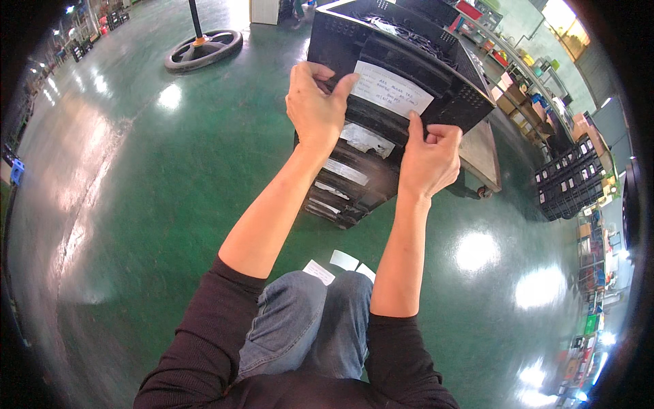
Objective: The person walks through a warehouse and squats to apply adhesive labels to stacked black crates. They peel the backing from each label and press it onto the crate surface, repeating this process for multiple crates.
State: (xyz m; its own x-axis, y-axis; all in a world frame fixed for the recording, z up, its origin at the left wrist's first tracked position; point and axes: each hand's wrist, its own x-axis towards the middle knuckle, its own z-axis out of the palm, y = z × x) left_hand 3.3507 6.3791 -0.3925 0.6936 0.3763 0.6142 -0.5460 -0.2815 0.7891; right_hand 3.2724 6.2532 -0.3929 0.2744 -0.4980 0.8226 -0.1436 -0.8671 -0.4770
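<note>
A white paper label (393, 90) with handwriting lies against the front of the top black plastic crate (458, 103). My left hand (316, 105) has its thumb on the label's left edge, with the fingers curled at the crate's side. At the lower right corner of the label, my right hand (430, 155) presses its thumb, its other fingers bent in. The top crate holds dark, thin parts (409, 34) that I cannot make out. Beneath it are several stacked black crates, whose fronts carry worn white labels (368, 140).
Loose white paper slips (344, 260) lie on the green floor by my knees. A black round base with a pole (203, 51) stands at the far left. Stacked black crates (572, 178) and shelving line the right side, and a wooden board (481, 153) is behind the stack.
</note>
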